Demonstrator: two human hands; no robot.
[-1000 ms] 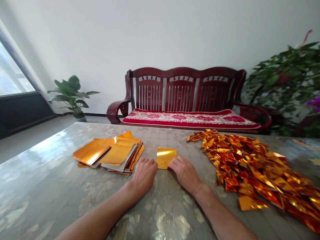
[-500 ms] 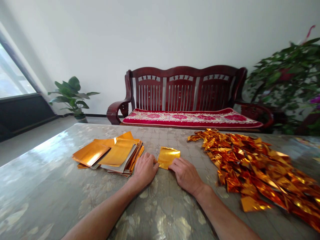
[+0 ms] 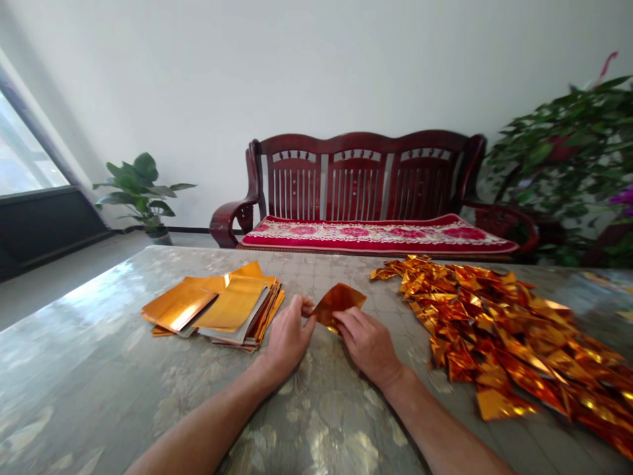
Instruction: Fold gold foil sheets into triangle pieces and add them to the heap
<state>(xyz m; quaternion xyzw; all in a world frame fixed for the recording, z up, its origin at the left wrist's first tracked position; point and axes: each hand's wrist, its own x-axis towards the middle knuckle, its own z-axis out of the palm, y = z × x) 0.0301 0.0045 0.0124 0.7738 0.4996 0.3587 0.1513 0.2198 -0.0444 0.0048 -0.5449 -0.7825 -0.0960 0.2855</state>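
Observation:
A folded sheet of gold foil paper (image 3: 339,301) is lifted off the table, tilted, between both my hands. My left hand (image 3: 288,335) pinches its left corner with closed fingers. The fingers of my right hand (image 3: 366,342) are closed on its near right edge. Left of my hands lies a stack of flat gold foil sheets (image 3: 217,304). To the right spreads a big heap of folded gold foil pieces (image 3: 499,326).
The table (image 3: 99,356) has a glossy grey patterned top. Behind it stands a dark red wooden bench (image 3: 366,191) with a red cushion. A potted plant (image 3: 141,191) is at the far left and a large leafy plant (image 3: 568,165) at the right.
The foil sheet lay flat on the table under my fingers a second ago. Now both hands have raised and tilted it, and its darker orange side shows.

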